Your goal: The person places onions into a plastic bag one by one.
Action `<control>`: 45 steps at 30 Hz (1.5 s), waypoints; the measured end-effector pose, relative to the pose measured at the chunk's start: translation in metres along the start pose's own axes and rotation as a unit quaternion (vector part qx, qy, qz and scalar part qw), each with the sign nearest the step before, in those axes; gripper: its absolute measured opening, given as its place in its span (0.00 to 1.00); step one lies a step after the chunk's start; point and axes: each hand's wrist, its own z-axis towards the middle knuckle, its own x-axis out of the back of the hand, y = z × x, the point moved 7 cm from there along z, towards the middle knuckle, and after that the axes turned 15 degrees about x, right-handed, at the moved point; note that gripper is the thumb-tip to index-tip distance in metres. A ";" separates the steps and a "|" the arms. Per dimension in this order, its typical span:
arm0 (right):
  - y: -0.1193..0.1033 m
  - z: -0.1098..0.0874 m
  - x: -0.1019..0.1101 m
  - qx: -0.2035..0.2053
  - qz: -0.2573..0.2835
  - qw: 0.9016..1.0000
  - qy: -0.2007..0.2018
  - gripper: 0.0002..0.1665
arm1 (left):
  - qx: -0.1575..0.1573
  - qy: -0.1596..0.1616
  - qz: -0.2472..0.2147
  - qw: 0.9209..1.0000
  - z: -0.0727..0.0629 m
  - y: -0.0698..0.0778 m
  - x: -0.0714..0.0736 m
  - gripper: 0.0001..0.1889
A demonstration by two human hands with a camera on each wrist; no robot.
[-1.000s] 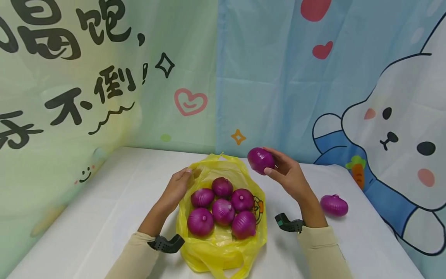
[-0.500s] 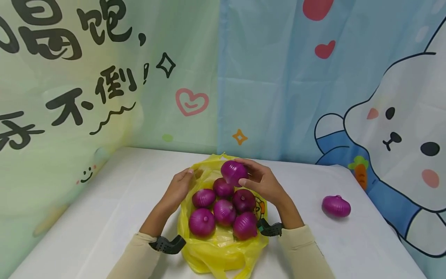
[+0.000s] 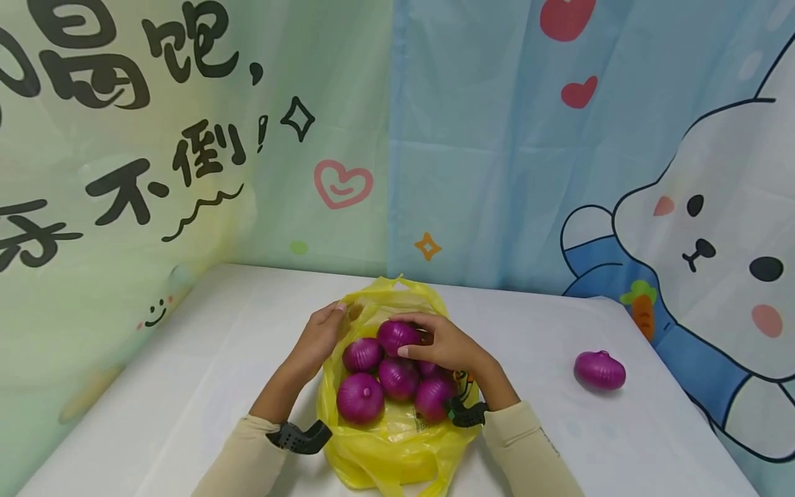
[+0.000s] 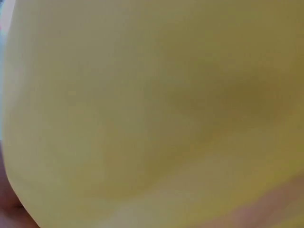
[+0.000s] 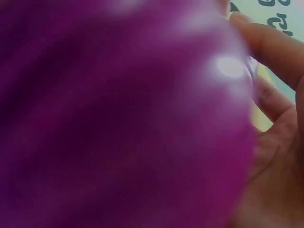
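A yellow plastic bag (image 3: 397, 455) lies with its mouth spread wide, and several purple onions (image 3: 360, 398) rest inside it. At the bag's left rim my left hand (image 3: 315, 342) grips the plastic, its thumb on the edge; most of its fingers are hidden. Inside the bag's far part, my right hand (image 3: 448, 343) holds a purple onion (image 3: 397, 337) between thumb and fingers, partly covering the onions beneath. In the right wrist view a blurred onion (image 5: 142, 118) fills most of the picture beside the curved fingers (image 5: 275, 52). Yellow plastic (image 4: 142, 95) covers nearly all of the left wrist view.
One more purple onion (image 3: 599, 371) lies by itself on the white table (image 3: 534, 442), right of the bag. A printed curtain (image 3: 472, 138) hangs behind the table and along its left side.
My right hand has carried the onion leftward from beside the bag and lowered it among the others. My left hand stays on the bag's rim.
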 end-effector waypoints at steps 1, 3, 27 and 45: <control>0.001 -0.001 0.000 -0.004 -0.006 1.000 -0.001 0.32 | 0.000 0.000 0.000 1.000 0.000 0.000 0.000 0.24; 0.002 -0.001 0.000 -0.002 -0.018 1.000 -0.005 0.32 | 0.000 0.001 0.000 1.000 0.001 0.000 -0.001 0.24; -0.042 -0.046 0.052 0.085 -0.070 0.986 0.126 0.21 | -0.003 -0.017 -0.010 1.000 0.001 0.000 -0.002 0.24; -0.046 -0.154 0.136 -0.043 -0.262 0.937 0.226 0.23 | 0.001 -0.013 -0.007 1.000 -0.001 0.001 -0.003 0.24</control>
